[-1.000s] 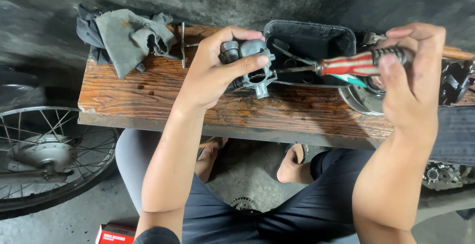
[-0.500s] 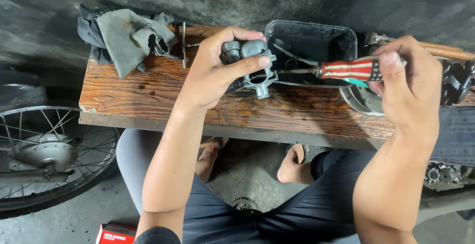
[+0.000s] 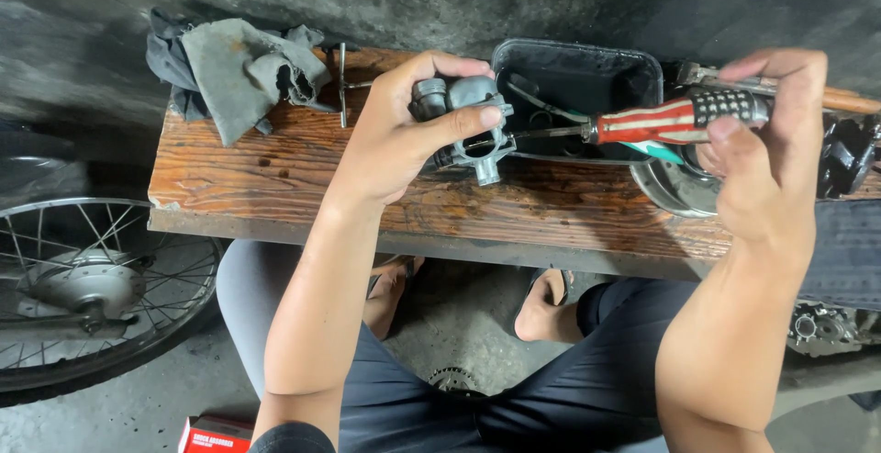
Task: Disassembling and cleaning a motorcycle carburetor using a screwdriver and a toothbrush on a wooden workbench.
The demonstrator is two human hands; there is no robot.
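Starting from the left: there's a spoked wheel (image 3: 87, 288) down on the floor and a grey rag (image 3: 240, 69) bunched on the far-left end of the wooden bench (image 3: 275, 178).

Then your left hand (image 3: 395, 141), which is wrapped around the carburetor (image 3: 468, 123). Thumb sits across the front, fingers curl over the top, so it's a firm closed grip holding the part just above the bench, in front of the black tray (image 3: 578, 86).

The thing that matters here is the line-up. The screwdriver (image 3: 661, 123) lies nearly level, its long axis running right to left, thin shaft pointing straight into the right side of the carburetor. The tip looks like it's touching or in the body, but you can't quite tell how deep.

Your right hand (image 3: 762, 168) pinches the striped red-and-white handle at its far end, fingertips on top and thumb under. So the carburetor sits directly left of that grip, one screwdriver length away, with your left hand right on it.

A metal bowl (image 3: 674, 191) rests just below the handle.
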